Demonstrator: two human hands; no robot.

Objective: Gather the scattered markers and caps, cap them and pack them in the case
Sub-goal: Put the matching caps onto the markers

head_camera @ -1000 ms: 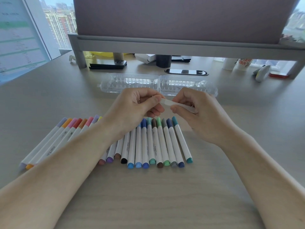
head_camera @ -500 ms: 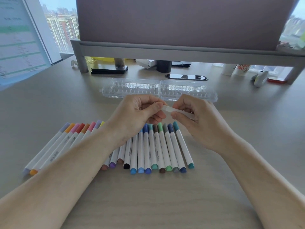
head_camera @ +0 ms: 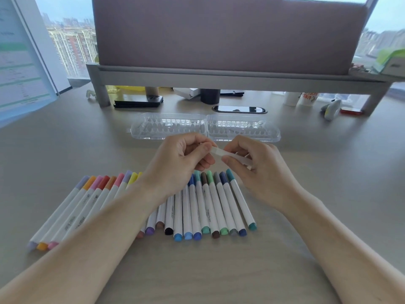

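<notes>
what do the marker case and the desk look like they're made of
The marker case looks like clear hard plastic, glossy: the desk shows through it and its moulded scallops catch light. The desk looks like pale wood-grain laminate, matt: fine streaks, no glare; real wood is possible.

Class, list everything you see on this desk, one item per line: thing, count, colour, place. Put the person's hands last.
markers: many, some hidden by the forearm; white barrels, mixed caps; row on near desk.
case: one, clear, open, beyond the row.
held marker: one, white, between both hands.
shelf: one, grey, far desk.
phone: one, black, under shelf, left.
mouse: one, grey, far right.
left hand: pinches held marker's end.
right hand: grips held marker.
</notes>
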